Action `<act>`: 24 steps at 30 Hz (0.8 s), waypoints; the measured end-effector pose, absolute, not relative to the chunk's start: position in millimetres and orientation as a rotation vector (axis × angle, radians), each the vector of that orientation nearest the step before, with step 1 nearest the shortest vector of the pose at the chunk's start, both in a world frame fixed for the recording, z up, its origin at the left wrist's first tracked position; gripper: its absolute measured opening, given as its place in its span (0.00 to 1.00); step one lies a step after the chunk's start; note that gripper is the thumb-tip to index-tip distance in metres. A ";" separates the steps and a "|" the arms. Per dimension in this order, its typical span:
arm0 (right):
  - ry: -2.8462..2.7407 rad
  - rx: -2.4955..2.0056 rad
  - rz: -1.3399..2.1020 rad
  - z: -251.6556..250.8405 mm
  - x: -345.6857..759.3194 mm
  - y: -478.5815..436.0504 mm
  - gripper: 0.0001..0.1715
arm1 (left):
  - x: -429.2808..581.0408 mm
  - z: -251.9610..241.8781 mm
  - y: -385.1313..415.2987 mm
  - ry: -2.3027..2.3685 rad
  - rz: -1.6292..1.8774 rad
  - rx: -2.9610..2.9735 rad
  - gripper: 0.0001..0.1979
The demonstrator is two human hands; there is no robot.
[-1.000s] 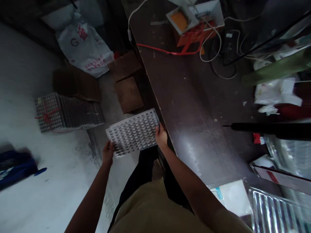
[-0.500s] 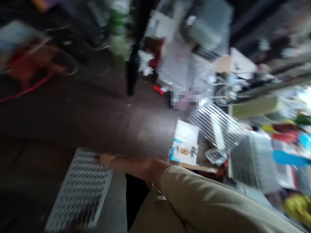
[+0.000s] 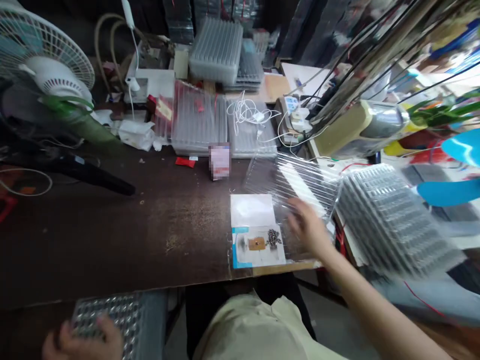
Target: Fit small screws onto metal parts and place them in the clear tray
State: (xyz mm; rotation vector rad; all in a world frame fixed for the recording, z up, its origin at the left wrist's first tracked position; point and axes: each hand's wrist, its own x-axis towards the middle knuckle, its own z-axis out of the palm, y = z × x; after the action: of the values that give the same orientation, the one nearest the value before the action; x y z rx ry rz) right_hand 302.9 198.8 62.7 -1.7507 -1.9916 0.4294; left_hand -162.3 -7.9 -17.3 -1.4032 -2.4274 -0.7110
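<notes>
Clear plastic forms the dimpled tray [image 3: 116, 317] low in my left hand [image 3: 84, 340], below the front edge of the table; my fingers curl across its near corner and have hold of it, and its rows of pockets shine silver. My right hand [image 3: 307, 232] is out over the table's right end, fingers spread and blurred with motion; it is open, on or just above a ribbed clear tray [image 3: 296, 187], though I cannot tell whether it has hold of that tray. Just right of it a grey tray [image 3: 397, 220] is blurred, tilted past the table's edge; I cannot tell what bears it.

Beside my right hand, on the dark wooden table [image 3: 112, 240], lies a white sheet [image 3: 253, 215] with a blue strip, a small tan piece and a little heap of chain on it; beyond, a pixelated block [image 3: 219, 161] stands near a red wrapper [image 3: 185, 161]; two clear tray stacks [image 3: 198, 120] sit along the back, one under a tangle of white cable [image 3: 247, 110]; more trays [image 3: 216, 50] rise behind them; a power strip [image 3: 294, 117] lies to their right; a beige cylinder [image 3: 360, 127] is further right; a white fan [image 3: 48, 60] stands far left, with a black blower [image 3: 90, 172] lying on the table below it.
</notes>
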 end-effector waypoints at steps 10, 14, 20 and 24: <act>-1.496 -2.224 -0.145 -14.8 442.8 216.4 0.53 | 99.1 -49.2 290.2 -2.358 -1.688 -2.670 0.20; -1.502 -1.980 -0.029 -20.2 440.8 205.0 0.43 | 148.5 -46.5 325.8 -2.504 -1.828 -2.376 0.18; -1.492 -1.528 0.031 -1.1 403.1 174.0 0.37 | 73.1 -21.2 221.4 -2.143 -2.239 -2.190 0.25; -1.932 -1.371 0.402 -24.5 307.9 187.7 0.33 | -45.4 -52.3 105.9 -2.318 -2.104 -1.628 0.26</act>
State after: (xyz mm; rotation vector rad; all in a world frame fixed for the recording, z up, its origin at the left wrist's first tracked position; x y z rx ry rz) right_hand 307.9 187.7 -24.5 -1.3710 -1.9324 0.4021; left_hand -45.4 105.9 -52.3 -1.6277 -2.3184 -2.1043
